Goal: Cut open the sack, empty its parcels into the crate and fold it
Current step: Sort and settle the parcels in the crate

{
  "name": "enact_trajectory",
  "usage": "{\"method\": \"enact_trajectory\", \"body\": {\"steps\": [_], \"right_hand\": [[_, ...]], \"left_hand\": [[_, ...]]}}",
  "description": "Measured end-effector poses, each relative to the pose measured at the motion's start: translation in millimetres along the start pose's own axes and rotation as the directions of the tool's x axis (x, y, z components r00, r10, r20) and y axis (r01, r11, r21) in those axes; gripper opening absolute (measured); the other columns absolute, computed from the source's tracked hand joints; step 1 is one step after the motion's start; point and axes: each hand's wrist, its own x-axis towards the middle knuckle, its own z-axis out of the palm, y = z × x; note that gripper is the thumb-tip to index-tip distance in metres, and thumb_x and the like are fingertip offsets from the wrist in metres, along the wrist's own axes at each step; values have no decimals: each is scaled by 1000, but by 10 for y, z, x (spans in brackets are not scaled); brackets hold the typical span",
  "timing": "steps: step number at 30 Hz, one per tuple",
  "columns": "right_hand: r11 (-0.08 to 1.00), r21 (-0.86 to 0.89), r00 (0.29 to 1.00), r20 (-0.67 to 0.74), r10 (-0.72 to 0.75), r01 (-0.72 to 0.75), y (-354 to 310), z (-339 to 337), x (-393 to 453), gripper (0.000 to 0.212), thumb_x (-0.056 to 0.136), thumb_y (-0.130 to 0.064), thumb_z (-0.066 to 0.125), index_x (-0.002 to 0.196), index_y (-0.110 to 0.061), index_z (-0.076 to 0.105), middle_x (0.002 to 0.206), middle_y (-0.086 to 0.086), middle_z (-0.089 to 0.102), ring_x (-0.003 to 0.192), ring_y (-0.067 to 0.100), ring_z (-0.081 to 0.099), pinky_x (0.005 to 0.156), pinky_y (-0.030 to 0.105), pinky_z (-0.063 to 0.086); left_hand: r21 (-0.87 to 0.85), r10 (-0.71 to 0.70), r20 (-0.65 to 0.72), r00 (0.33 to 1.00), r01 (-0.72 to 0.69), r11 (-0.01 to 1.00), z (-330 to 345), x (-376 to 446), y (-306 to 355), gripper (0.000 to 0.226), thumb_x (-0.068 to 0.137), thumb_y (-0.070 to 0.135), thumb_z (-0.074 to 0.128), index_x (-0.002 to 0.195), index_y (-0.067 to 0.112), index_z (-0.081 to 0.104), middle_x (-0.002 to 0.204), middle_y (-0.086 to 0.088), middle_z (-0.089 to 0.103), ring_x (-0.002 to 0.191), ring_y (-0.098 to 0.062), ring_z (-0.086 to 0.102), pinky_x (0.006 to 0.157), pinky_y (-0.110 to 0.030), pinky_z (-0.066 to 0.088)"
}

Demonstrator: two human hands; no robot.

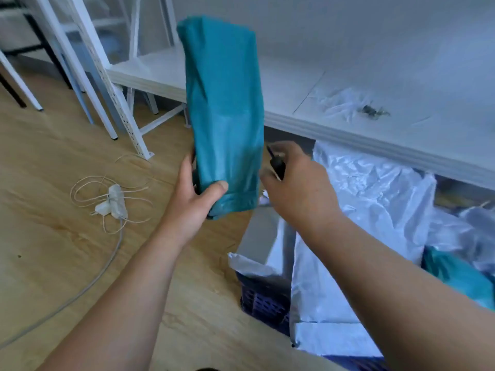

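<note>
Forearms reach out over the floor, folding nearly finished.
Left hand (197, 199) curls round the lower end of the teal sack (223, 113), held upright as a narrow folded bundle above the wooden floor (53, 156); right hand (294, 180), just beside it, grips a small dark tool (277, 164), perhaps the cutter. White parcels (375, 199) already heap the blue crate (263, 301), so emptying looks done; stowing the sack seems all that's left.
</note>
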Motion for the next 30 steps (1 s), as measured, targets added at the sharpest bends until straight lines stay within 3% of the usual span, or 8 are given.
{"method": "enact_trajectory", "body": {"steps": [6,9,13,15,17,21,24,30], "right_hand": [[902,375,942,-168,291,-212,780,-971,-23,58,84,-58,57,128,-21,52,105,-5,62,91,25,67,73,36,56],[864,404,918,-122,377,-301,1335,-1386,-231,56,82,-57,62,119,-17,56,97,0,61,58,10,63,43,16,42],[829,334,880,4,475,-449,1997,-1605,-565,49,83,-46,67,118,-12,58,85,0,58,34,3,52,37,17,38],[812,268,850,57,524,-519,2216,-1592,-688,46,82,-37,69,121,-16,56,87,-1,59,52,12,60,47,22,45],[818,240,851,85,519,-523,2346,-1539,-760,55,78,-32,72,128,-23,52,92,-5,61,80,24,63,70,36,56],[834,256,854,-54,518,-489,2495,-1637,-786,56,81,-28,70,134,-22,50,94,-10,59,95,24,62,81,38,52],[821,234,811,-164,562,-521,2684,-1816,-832,49,83,-26,67,130,-18,54,99,-3,64,92,22,59,75,26,40],[722,250,690,-215,691,-645,3083,-1978,-1069,23,83,-32,63,98,-24,47,76,-2,54,78,26,60,54,27,37]], "left_hand": [[-160,-57,398,916,130,979,972,-244,609,79,66,25,73,136,36,39,115,19,68,109,-3,64,90,-29,47],[-64,-152,571,807,228,972,1482,-409,645,88,60,33,77,137,38,35,121,18,65,112,-3,62,95,-29,48],[206,-341,668,662,276,939,2013,-622,541,96,73,37,80,146,35,19,134,14,53,115,-4,59,95,-27,49],[377,-393,526,754,208,903,2230,-674,457,95,80,36,75,150,30,11,146,4,42,126,-11,49,102,-30,43],[603,-222,394,892,-68,795,2411,-708,408,97,82,41,71,152,29,6,155,0,20,141,-16,28,112,-31,28],[672,165,581,797,-585,455,2822,-625,449,82,88,46,62,153,33,14,161,2,5,148,-18,4,120,-33,9],[746,-11,632,775,-605,278,3089,-483,341,77,92,55,48,154,32,8,162,-1,-8,149,-20,-6,121,-40,2],[860,-394,505,768,-486,155,3223,-288,151,75,93,63,37,154,30,6,163,-4,-1,149,-27,9,120,-45,5]]}}
